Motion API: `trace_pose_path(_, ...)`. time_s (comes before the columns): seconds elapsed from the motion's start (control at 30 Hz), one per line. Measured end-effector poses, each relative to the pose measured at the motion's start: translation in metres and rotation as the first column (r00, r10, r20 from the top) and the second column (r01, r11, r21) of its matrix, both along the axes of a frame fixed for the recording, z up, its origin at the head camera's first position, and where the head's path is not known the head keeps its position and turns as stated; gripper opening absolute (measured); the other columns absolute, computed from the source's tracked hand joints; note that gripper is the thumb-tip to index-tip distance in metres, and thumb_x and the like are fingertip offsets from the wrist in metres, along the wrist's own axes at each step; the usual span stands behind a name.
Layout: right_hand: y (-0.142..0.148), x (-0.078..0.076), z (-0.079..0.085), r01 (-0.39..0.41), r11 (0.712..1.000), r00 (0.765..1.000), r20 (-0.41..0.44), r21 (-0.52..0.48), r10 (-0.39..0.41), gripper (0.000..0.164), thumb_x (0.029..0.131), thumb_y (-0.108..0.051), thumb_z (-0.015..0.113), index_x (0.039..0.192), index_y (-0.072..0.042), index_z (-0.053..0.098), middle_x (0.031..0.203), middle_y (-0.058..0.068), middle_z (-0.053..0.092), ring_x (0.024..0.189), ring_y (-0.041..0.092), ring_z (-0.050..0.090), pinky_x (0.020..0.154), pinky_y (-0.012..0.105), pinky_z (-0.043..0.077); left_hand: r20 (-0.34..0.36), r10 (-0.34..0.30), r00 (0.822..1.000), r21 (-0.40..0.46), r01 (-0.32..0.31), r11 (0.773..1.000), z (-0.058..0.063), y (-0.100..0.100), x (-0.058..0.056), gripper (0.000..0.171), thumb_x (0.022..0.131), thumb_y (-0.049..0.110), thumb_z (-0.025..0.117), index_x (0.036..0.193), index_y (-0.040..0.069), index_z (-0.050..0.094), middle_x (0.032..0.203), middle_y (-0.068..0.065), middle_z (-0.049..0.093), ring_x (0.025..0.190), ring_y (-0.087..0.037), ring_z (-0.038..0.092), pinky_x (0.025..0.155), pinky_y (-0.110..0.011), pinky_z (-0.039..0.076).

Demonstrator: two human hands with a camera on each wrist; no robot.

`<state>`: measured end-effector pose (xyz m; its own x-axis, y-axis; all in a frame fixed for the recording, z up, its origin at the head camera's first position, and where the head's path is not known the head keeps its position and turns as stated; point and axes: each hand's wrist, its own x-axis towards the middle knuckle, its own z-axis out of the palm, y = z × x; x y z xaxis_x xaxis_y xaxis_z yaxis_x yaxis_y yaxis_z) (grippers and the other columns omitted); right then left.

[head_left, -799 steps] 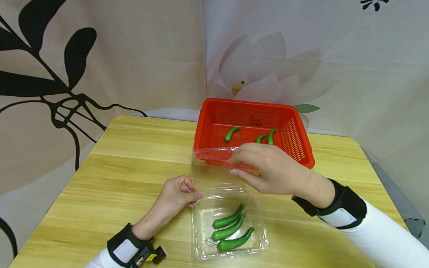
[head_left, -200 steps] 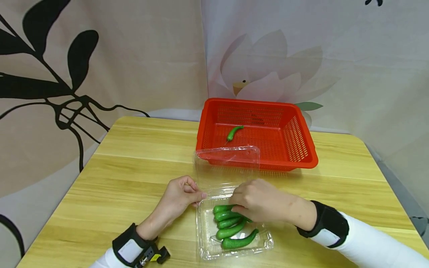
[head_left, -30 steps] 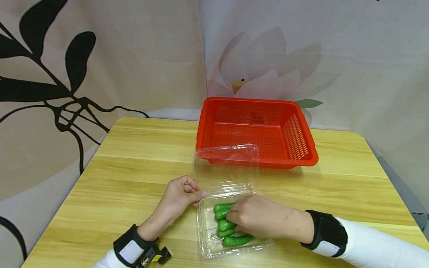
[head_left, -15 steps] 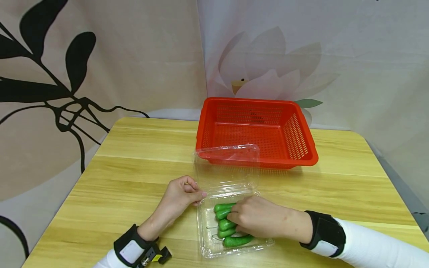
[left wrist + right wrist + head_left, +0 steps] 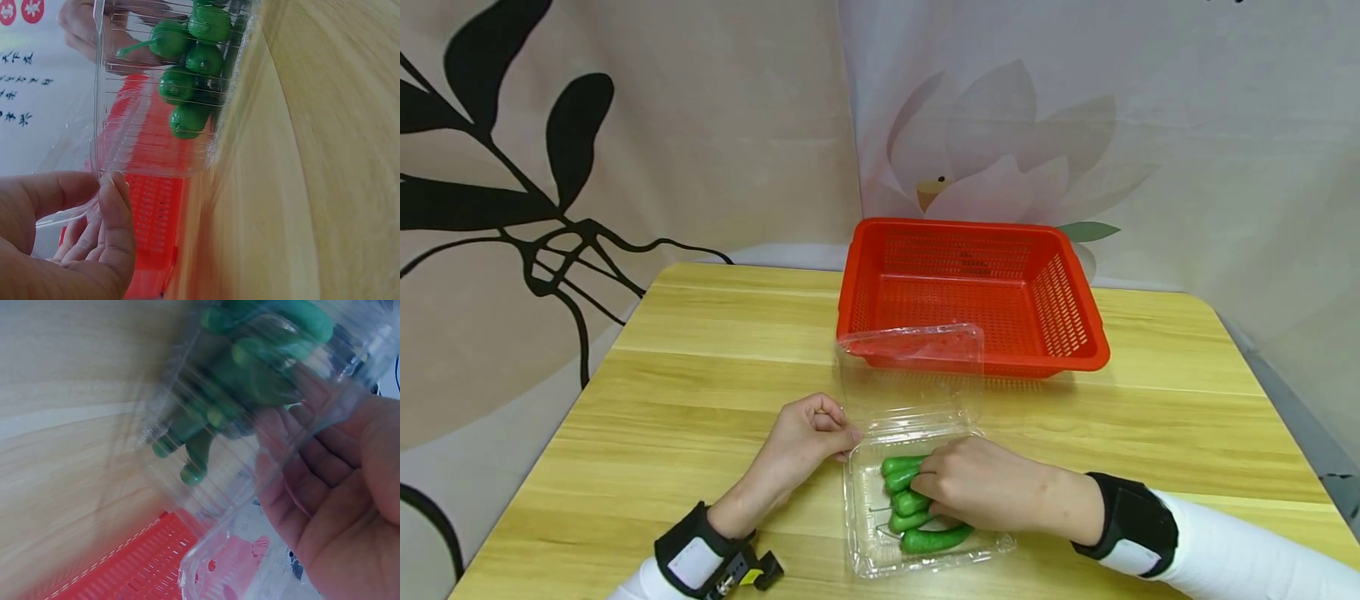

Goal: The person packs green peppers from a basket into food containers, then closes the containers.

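My left hand [image 5: 805, 442] pinches the left rear corner of a clear plastic clamshell box [image 5: 872, 567] between thumb and index finger. The box's lid [image 5: 910, 383] stands raised behind it, overlapping the basket in the head view. Several green chili peppers [image 5: 934, 540] lie side by side in the base, blunt ends to the left. My right hand [image 5: 973, 483] reaches in over them from the right, its curled fingers gripping a chili pepper [image 5: 910, 502] in the row. Its fingertips are hidden from above; the right wrist view shows the fingers [image 5: 278, 437] through the blurred clear wall.
A red perforated plastic basket [image 5: 1075, 362] stands behind the box, with no peppers visible in it. Everything rests on a light wooden table [image 5: 700, 333]. A patterned cloth [image 5: 737, 125] hangs behind the table's back edge.
Over the longer span, the chili peppers have gone from the basket into the box, the last since 6.7 seconds ago. Within the last second both hands stay nearly still; the box shifts very slightly.
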<state>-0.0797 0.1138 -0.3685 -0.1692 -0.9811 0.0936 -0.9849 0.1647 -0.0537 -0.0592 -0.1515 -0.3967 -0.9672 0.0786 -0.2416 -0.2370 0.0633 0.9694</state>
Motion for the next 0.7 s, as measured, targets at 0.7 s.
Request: trace_pose_path(0.7, 0.011, 0.0, 0.006, 0.034, 0.998, 0.999, 0.022, -0.056, -0.033, 0.013, 0.092, -0.023, 0.082, 0.098, -0.015, 0.073, 0.087, -0.011, 0.07, 0.08, 0.004, 0.064, 0.072, 0.021, 0.056, -0.004, -0.016, 1.0, 0.0, 0.016, 1.0, -0.001, 0.006, -0.002, 0.022, 0.088, -0.01, 0.077, 0.099, -0.007, 0.059, 0.091, -0.017, 0.076, 0.075, -0.019, 0.069, 0.068, -0.029, 0.061)
